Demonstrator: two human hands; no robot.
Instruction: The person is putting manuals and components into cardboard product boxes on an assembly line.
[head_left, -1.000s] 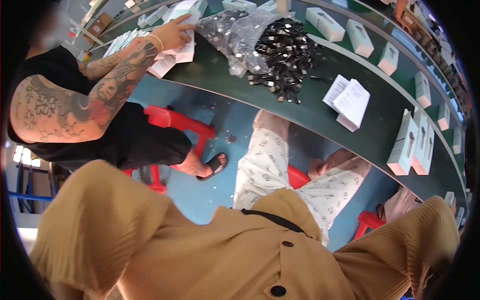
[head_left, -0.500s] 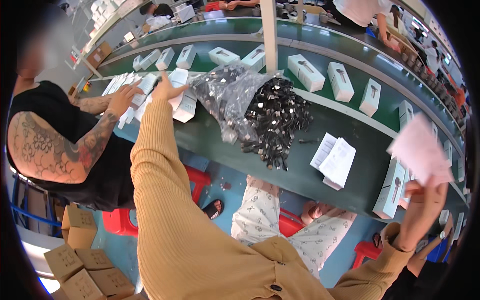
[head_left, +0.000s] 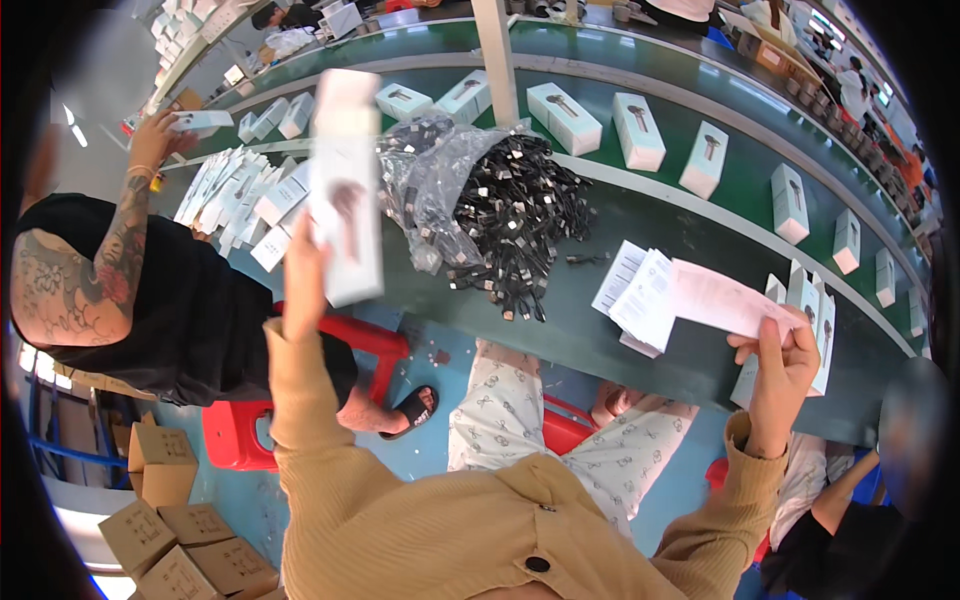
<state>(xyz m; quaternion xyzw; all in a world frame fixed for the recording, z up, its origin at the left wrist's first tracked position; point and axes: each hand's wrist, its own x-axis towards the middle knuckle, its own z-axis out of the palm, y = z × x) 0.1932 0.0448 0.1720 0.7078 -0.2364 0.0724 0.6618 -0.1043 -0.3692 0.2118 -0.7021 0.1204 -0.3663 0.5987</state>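
A white box (head_left: 346, 225), with a printed picture of a dark handled device, is upright and motion-blurred in my left hand (head_left: 304, 280). My right hand (head_left: 782, 372) pinches a thin pink paper sheet (head_left: 728, 298). The sheet's left end overlaps a small stack of folded white leaflets (head_left: 640, 300) on the bench. Just beyond my right hand stand several similar white boxes (head_left: 808, 305), partly hidden by it. Between my hands, black cables (head_left: 525, 205) with pale plugs spill from a clear plastic bag (head_left: 425, 200).
Several white boxes (head_left: 640, 130) line the green conveyor (head_left: 745, 180) behind a metal rail. A post (head_left: 494, 60) rises there. At left, a co-worker (head_left: 90, 280) holds a box above piled white boxes (head_left: 225, 195). Cartons (head_left: 165, 465) and red stools (head_left: 240, 435) are below.
My left hand has drawn back from the left-hand pile with a box. My right hand has brought the pink sheet leftward to the leaflets. The co-worker at left has raised a box.
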